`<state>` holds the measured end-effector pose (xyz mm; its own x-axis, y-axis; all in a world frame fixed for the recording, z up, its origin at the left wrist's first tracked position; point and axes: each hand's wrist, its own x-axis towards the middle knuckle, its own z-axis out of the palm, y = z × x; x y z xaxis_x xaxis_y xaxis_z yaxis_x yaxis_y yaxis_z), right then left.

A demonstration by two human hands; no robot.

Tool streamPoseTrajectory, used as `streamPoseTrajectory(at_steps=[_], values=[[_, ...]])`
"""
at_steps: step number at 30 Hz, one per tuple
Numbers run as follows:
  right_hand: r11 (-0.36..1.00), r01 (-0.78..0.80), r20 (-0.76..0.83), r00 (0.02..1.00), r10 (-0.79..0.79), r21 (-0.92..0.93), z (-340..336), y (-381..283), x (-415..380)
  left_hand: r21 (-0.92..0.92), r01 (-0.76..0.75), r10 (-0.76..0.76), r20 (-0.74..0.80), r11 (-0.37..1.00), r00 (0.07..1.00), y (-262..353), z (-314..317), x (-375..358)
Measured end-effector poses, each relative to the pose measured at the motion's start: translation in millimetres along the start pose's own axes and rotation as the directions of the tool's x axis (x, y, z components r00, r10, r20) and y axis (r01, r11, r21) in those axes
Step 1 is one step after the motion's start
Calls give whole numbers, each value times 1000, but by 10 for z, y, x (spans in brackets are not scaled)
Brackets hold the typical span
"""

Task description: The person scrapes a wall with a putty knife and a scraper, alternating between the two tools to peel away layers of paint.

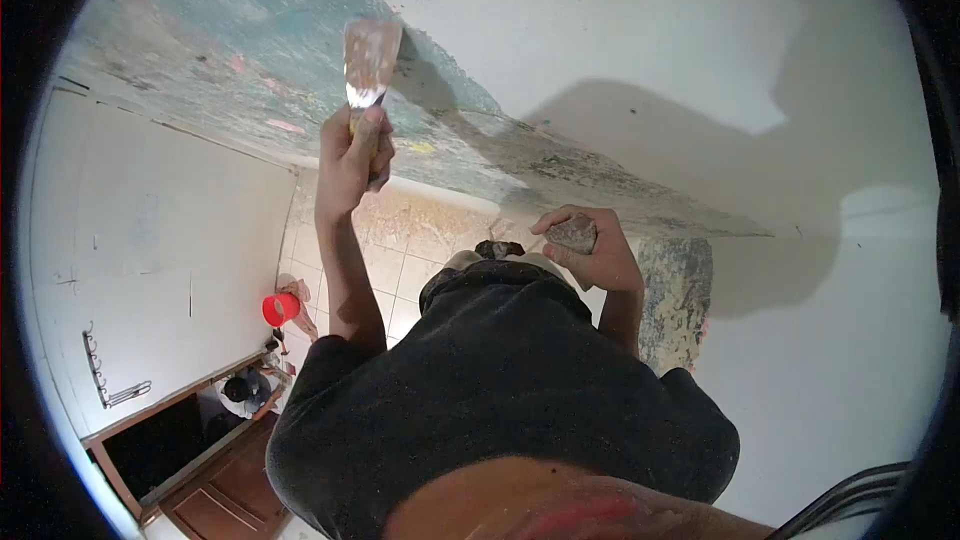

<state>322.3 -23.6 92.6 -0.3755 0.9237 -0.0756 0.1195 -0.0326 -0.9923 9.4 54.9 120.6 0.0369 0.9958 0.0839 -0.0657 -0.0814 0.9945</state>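
My left hand [345, 162] is closed around the handle of a scraper [371, 55], its wide blade pointing up and smeared with whitish residue. The blade overlaps the edge between the scraped blue-green patch [250, 10] and the white wall paint [600, 20]. Lower and to the right, my right hand [612, 258] grips a rough grey-brown stone-like chunk [573, 234] between thumb and fingers, near my waist and close to the wall.
A red bucket [281, 309] stands on the tiled floor [385, 268] at lower left. Beyond it a person [240, 390] is by a brown door [225, 500]. Hooks [95, 370] hang on the side wall. Black cables [850, 490] cross the lower right.
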Motion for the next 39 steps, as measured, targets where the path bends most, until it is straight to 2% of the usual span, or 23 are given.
streamPoseTrajectory(at_steps=[2, 5, 8, 11, 13, 15, 16, 18, 20, 21, 23, 27, 30, 33, 35, 39], values=[[999, 25, 33, 999, -24, -41, 12, -20, 68, 11, -15, 15, 7, 1000, 1000, 87, 42, 7], [991, -116, 82, 990, 111, 60, 2, -135, 18, 0, 2, -2, 32, 1000, 999, 17, -49, -30], [997, -71, 38, 997, 72, -19, 16, -27, 31, -16, -45, 46, 36, 999, 998, 66, 93, 29], [997, 45, 59, 997, -42, -62, 47, -34, 71, -45, -3, 4, 20, 999, 1000, 70, 59, 0], [999, -22, 70, 997, 19, 41, 20, -103, -3, -53, 26, -25, 28, 998, 999, 23, 8, -13], [997, 76, 36, 996, -77, 33, 21, -35, 43, -29, 29, -30, -38, 999, 999, 84, 111, 43], [982, 189, 3, 982, -189, -27, 51, 101, 107, -15, 42, -43, -75, 999, 996, 150, 182, 38], [974, 226, -7, 974, -226, -35, 86, 171, 90, 38, -12, 14, -62, 999, 998, 190, 201, 38], [992, 116, 18, 993, -117, 48, 63, 47, 15, 95, -43, 48, -51, 995, 998, 198, 126, 47], [994, 77, 20, 997, -79, 81, 43, -17, -7, 78, 6, 3, -111, 997, 994, 135, 109, 20], [993, 21, 0, 1000, -22, 120, 5, -83, -32, 56, 10, -4, -105, 998, 994, 48, 85, 51], [997, -2, -14, 1000, 3, 81, -7, -17, 7, 97, 19, -8, -113, 995, 994, 133, 59, 58], [996, 7, 19, 1000, -9, 87, -20, -54, -7, 167, 90, -63, -160, 982, 985, 73, -39, 23], [999, -40, 44, 998, 41, -6, -35, -7, 34, 236, 32, 12, -179, 971, 984, 107, 48, 55], [995, -99, 66, 993, 98, 14, 19, -69, 14, 252, 29, 8, -143, 967, 990, 218, -2, 44], [993, -84, 78, 994, 77, 87, -16, -51, 5, 255, 110, -54, -216, 961, 975, 182, -63, 21]])
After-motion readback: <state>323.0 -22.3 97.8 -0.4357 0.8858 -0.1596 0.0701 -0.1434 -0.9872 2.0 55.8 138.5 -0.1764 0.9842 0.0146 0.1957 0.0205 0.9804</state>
